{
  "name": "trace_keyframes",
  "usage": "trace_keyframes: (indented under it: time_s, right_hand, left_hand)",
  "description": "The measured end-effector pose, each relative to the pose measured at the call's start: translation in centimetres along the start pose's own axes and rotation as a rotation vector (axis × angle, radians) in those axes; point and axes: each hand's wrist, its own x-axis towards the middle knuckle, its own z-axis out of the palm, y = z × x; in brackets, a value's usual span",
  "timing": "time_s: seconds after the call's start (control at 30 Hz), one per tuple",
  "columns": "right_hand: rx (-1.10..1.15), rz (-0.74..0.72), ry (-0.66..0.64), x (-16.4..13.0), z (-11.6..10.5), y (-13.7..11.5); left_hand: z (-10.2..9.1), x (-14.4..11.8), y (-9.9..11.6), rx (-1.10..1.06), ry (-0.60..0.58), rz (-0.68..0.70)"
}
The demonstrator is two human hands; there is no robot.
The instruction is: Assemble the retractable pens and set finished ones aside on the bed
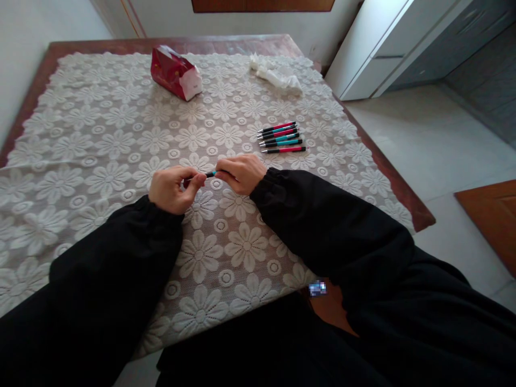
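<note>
Between my two hands is a pen [210,174] with a black grip and a teal barrel, held level just above the lace tablecloth. My left hand [174,188] pinches its black end between thumb and fingers. Closed around the teal part is my right hand [242,173], which hides the other end. Beyond my right hand, several red-and-black and teal-and-black pens [281,137] lie in a row on the cloth, their silver tips pointing left.
A dark red packet of tissues [171,75] sits at the back left of the table. Crumpled white plastic [278,78] lies at the back right. The wooden table edge [423,217] borders the right side, with a white cabinet [363,59] past it.
</note>
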Motion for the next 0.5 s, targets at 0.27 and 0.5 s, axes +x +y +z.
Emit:
trace_keyframes:
  time_s: [0.27, 0.5]
  right_hand:
    - [0.022, -0.119, 0.052, 0.15, 0.30, 0.53]
    - [-0.062, -0.119, 0.022, 0.26, 0.39, 0.49]
  left_hand:
    - [-0.05, -0.11, 0.15, -0.049, 0.016, 0.000]
    - [0.13, -0.16, -0.08, -0.040, -0.002, 0.013]
